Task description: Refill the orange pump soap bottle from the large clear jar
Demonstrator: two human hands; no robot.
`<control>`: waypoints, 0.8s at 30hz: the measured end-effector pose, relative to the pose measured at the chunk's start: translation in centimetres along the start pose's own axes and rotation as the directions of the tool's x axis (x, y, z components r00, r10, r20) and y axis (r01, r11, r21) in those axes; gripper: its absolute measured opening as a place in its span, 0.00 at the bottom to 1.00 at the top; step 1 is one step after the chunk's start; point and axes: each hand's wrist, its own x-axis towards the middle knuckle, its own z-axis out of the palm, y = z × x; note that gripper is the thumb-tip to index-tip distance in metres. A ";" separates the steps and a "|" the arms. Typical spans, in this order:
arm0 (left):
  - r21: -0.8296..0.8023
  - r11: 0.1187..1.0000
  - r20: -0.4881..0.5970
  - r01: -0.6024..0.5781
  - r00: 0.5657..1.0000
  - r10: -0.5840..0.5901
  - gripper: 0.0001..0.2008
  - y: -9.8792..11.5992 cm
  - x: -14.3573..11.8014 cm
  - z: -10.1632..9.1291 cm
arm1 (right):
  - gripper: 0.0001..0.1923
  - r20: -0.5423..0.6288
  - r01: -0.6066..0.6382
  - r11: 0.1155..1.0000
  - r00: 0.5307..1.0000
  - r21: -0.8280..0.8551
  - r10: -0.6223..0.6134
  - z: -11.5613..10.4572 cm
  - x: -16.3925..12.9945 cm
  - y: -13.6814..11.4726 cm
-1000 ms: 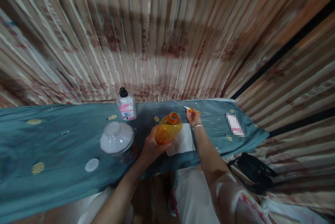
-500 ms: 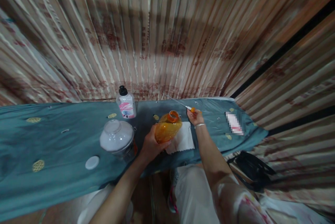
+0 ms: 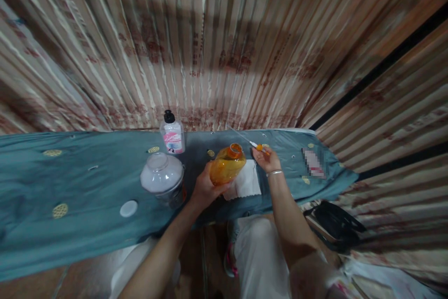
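Right hand (image 3: 268, 159) has lifted slightly, pinching thin orange-tipped brush (image 3: 257, 146) beside mouth of amber translucent plastic bottle (image 3: 227, 168); left hand (image 3: 206, 189) grips bottle, tilted above white cloth (image 3: 247, 183) on teal tablecloth (image 3: 80, 187). Clear lidded jar (image 3: 163, 177) nearby.

A translucent orange plastic bottle (image 3: 227, 166) sits just right of the frame's centre, tilted with its open, orange-rimmed mouth toward the upper right, gripped around its base. Just right of the mouth, a thin brush (image 3: 250, 142) with an orange-and-white handle slants toward the upper left, pinched at its lower end.
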 end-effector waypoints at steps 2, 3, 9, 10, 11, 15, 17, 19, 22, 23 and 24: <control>-0.020 1.000 0.011 -0.004 1.000 0.004 0.31 -0.1 0.0 0.1 | 0.06 0.017 0.024 1.000 1.000 -0.002 -0.024 0.0 -1.3 0.3; -0.030 1.000 0.014 -0.005 1.000 0.005 0.31 -0.2 0.0 0.1 | 0.06 0.025 0.039 0.999 0.999 -0.002 -0.039 0.0 -2.0 0.6; -0.057 0.998 0.006 -0.034 0.999 0.035 0.33 -1.0 -0.1 0.4 | 0.05 0.079 0.126 0.992 0.989 -0.014 -0.124 0.9 -6.1 2.7; -0.063 0.997 0.009 -0.042 0.999 0.042 0.33 -1.1 -0.2 0.5 | 0.05 0.087 0.144 0.989 0.986 -0.017 -0.142 1.2 -6.7 3.1; -0.070 0.996 0.012 -0.048 0.999 0.049 0.33 -1.2 -0.2 0.5 | 0.05 0.095 0.164 0.986 0.982 -0.021 -0.161 1.4 -7.3 3.5; -0.073 0.995 0.014 -0.062 0.998 0.063 0.33 -1.1 -0.4 0.4 | 0.09 0.127 0.241 0.970 0.964 -0.045 -0.234 2.5 -9.5 4.9; -0.069 0.996 0.010 -0.064 0.998 0.065 0.32 -1.0 -0.5 0.3 | 0.11 0.146 0.274 0.959 0.954 -0.067 -0.262 2.9 -10.3 5.5; -0.069 0.995 0.009 -0.069 0.997 0.070 0.32 -1.0 -0.5 0.3 | 0.13 0.181 0.346 0.930 0.929 -0.122 -0.322 3.1 -10.7 5.9; -0.070 0.994 0.005 -0.083 0.996 0.084 0.33 -1.1 -0.5 0.5 | 0.13 0.233 0.471 0.846 0.877 -0.248 -0.420 3.0 -11.0 6.3; -0.068 0.994 0.002 -0.089 0.996 0.090 0.34 -1.1 -0.6 0.5 | 0.12 0.241 0.492 0.824 0.867 -0.282 -0.436 2.9 -10.9 6.4; -0.065 0.993 0.000 -0.096 0.995 0.096 0.34 -1.2 -0.7 0.6 | 0.13 0.245 0.505 0.807 0.861 -0.308 -0.445 2.8 -10.9 6.4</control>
